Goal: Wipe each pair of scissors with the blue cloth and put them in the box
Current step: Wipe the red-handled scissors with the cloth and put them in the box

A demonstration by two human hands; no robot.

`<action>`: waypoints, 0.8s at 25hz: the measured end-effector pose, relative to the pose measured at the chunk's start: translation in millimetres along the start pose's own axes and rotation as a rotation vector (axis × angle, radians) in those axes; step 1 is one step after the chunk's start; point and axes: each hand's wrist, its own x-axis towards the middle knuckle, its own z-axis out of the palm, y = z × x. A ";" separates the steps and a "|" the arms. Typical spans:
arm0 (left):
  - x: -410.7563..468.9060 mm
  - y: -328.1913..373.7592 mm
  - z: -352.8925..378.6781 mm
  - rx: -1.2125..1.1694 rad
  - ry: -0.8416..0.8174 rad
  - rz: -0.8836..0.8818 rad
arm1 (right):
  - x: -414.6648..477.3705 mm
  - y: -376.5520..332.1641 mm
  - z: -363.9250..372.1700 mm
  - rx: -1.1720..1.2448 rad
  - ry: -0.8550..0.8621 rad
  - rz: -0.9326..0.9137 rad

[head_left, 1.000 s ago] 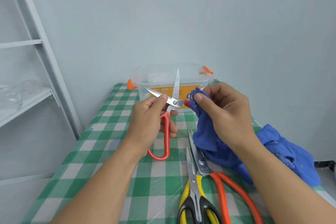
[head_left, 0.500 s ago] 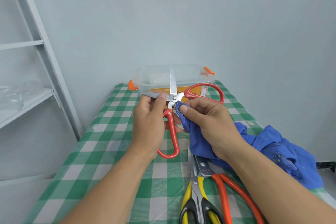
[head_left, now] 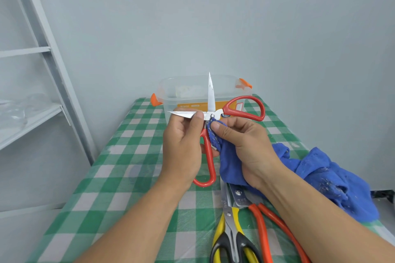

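Note:
Red-handled scissors point(head_left: 244, 107) are held wide open above the table, one blade pointing up, the other pointing left. My left hand point(head_left: 183, 147) grips them, thumb on the left blade near the pivot, fingers round the lower handle. My right hand point(head_left: 241, 145) pinches the blue cloth point(head_left: 320, 179) against the lower handle just below the pivot. The rest of the cloth trails to the right across the table. The clear plastic box point(head_left: 171, 89) with orange clips stands open behind the scissors at the table's far end.
Yellow-and-black scissors point(head_left: 232, 230) and orange-handled scissors point(head_left: 259, 220) lie on the green checked tablecloth point(head_left: 128, 168) near the front, under my right forearm. A grey metal shelf frame point(head_left: 42, 49) stands to the left. A pale wall is close behind the table.
The scissors have opened wider, the upper red handle swinging out to the right. My right hand has slid the cloth from the blade's base down onto the lower handle by the pivot.

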 end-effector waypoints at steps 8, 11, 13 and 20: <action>-8.4 -7.0 8.7 0.002 -0.059 0.011 | -1.2 -6.7 -2.3 0.054 -0.102 0.205; -7.8 -4.8 10.1 0.024 -0.095 0.039 | -1.1 -7.0 -3.3 0.063 -0.110 0.217; -6.2 -3.6 9.4 0.001 -0.101 0.040 | 0.1 -8.8 -3.9 0.091 -0.112 0.214; -9.2 4.0 8.0 -0.048 -0.128 -0.016 | 1.8 -13.3 -12.7 0.086 -0.087 0.281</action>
